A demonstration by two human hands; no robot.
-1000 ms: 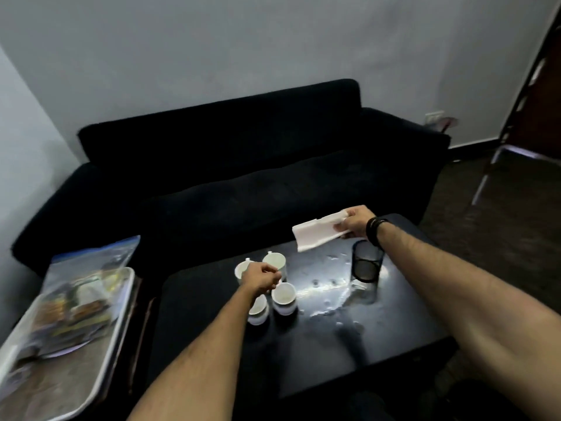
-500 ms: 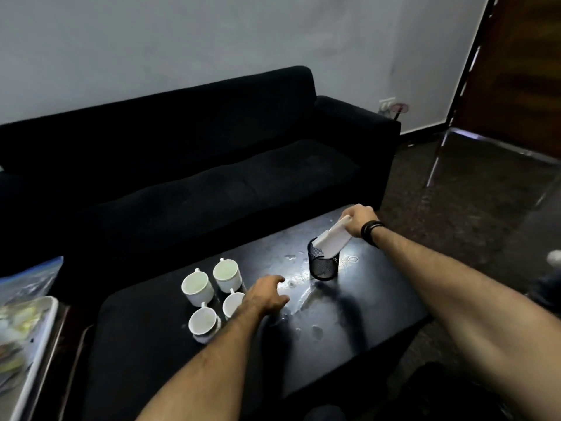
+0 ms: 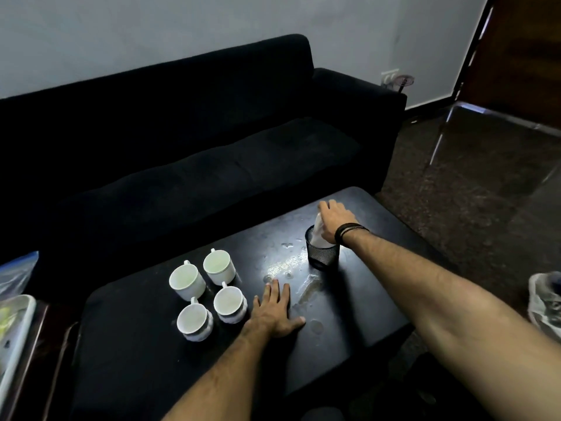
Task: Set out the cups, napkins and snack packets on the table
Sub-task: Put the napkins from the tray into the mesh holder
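Several white cups (image 3: pixel 209 290) stand in a tight cluster on the left half of the black table (image 3: pixel 145 344). A black mesh holder (image 3: pixel 322 253) stands to their right, with white napkins (image 3: pixel 318 235) pushed into it. My right hand (image 3: pixel 334 218) rests on top of the napkins and grips them, a dark band on its wrist. My left hand (image 3: pixel 274 309) lies flat on the tabletop just right of the cups, fingers spread, holding nothing. No snack packet can be made out on the table.
A black sofa (image 3: pixel 197 141) runs along the far side of the table. A pale tray (image 3: pixel 15 332) with a blue packet (image 3: pixel 18 271) behind it sits at the far left edge. Wet patches (image 3: pixel 303 287) shine on the tabletop. A shoe (image 3: pixel 546 299) lies on the floor at right.
My right hand has lowered the napkins into the mesh holder. My left hand has left the cups and gone flat on the table. The view has swung to the right.
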